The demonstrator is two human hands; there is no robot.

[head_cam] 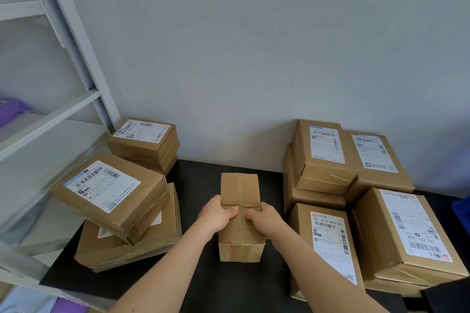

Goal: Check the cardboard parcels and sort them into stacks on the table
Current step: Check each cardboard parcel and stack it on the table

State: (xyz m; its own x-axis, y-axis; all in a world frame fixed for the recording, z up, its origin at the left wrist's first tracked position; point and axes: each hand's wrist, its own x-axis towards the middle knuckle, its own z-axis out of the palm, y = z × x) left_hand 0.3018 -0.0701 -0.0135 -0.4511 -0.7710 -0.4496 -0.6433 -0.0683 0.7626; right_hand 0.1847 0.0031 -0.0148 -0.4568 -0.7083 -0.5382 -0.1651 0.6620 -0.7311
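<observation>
A narrow taped cardboard parcel (239, 190) with no label showing stands in the middle of the black table (203, 178). My left hand (217, 215) grips its left side and my right hand (263, 218) grips its right side, thumbs over the top face. To the left, a labelled parcel (109, 193) lies tilted on a flat larger box (132, 241), with a small stack (146, 142) behind. On the right stand several labelled parcels in stacks: a back stack (323, 157), a front parcel (328, 244) and a large one (407, 234).
A white metal shelf frame (73, 63) rises at the left, with a purple bag (12, 109) on one shelf. A grey wall closes off the back of the table. Something blue (461, 213) shows at the right edge.
</observation>
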